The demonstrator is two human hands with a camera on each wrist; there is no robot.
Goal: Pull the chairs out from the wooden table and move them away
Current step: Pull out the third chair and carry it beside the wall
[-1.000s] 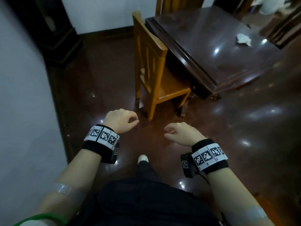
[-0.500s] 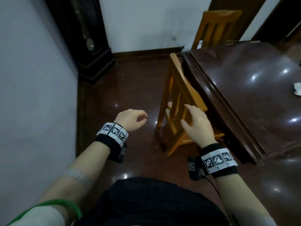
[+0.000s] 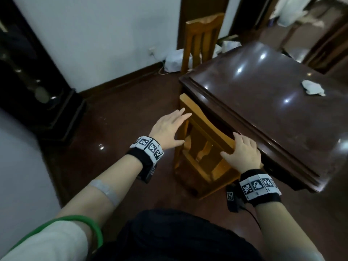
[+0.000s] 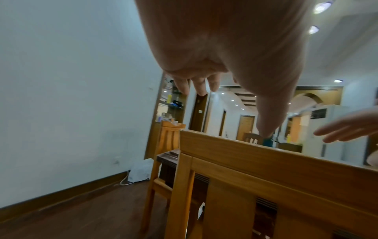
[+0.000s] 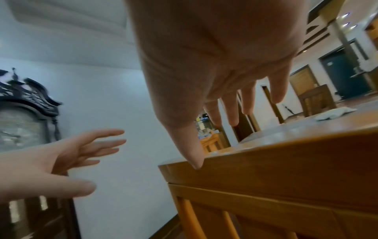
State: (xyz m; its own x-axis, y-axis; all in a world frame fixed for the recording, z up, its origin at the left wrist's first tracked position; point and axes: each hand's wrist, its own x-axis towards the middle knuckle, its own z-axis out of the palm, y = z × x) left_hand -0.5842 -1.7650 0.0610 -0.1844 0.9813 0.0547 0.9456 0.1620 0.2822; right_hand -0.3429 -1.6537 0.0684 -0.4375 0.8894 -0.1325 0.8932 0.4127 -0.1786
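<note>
A light wooden chair (image 3: 205, 127) is tucked against the long side of the dark wooden table (image 3: 263, 102). My right hand (image 3: 243, 153) lies over the right end of the chair's top rail (image 5: 286, 169), fingers straight, thumb tip touching the rail's corner. My left hand (image 3: 169, 127) hovers open at the left end of the rail (image 4: 255, 160), fingers spread, and grips nothing. A second chair (image 3: 201, 40) of the same kind stands at the table's far end.
A crumpled white tissue (image 3: 312, 87) lies on the table. A tall dark clock cabinet (image 3: 37, 87) stands against the left wall. White bags (image 3: 173, 61) and a cable sit on the floor by the far wall. Dark floor (image 3: 122, 113) stretches left of the chair.
I have come closer to the chair. Both hands have reached forward to its top rail, and the left hand has gone from loosely curled to spread flat.
</note>
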